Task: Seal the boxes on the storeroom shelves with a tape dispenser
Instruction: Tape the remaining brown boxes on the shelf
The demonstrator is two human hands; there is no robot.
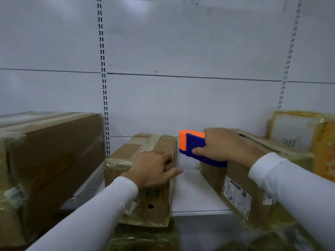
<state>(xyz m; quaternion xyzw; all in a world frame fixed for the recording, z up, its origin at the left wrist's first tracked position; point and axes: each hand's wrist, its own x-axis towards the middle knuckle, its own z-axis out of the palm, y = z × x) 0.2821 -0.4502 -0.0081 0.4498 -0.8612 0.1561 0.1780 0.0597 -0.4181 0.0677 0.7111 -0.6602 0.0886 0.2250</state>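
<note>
A small brown cardboard box (145,147) with tape along its top stands on the white shelf (192,192) at the centre. My left hand (154,169) lies on its top right edge, fingers curled over the side. To the right sits a second brown box (241,189) with shipping labels and a raised top flap. My right hand (224,145) grips a blue and orange tape dispenser (192,144) at the near left top edge of that box, its orange end pointing left into the gap between the two boxes.
A large brown box (47,160) wrapped in clear film fills the left. A yellow-taped box (304,138) stands at the far right. More wrapped boxes (143,240) lie below the shelf edge. White back panels with slotted uprights (104,78) rise behind.
</note>
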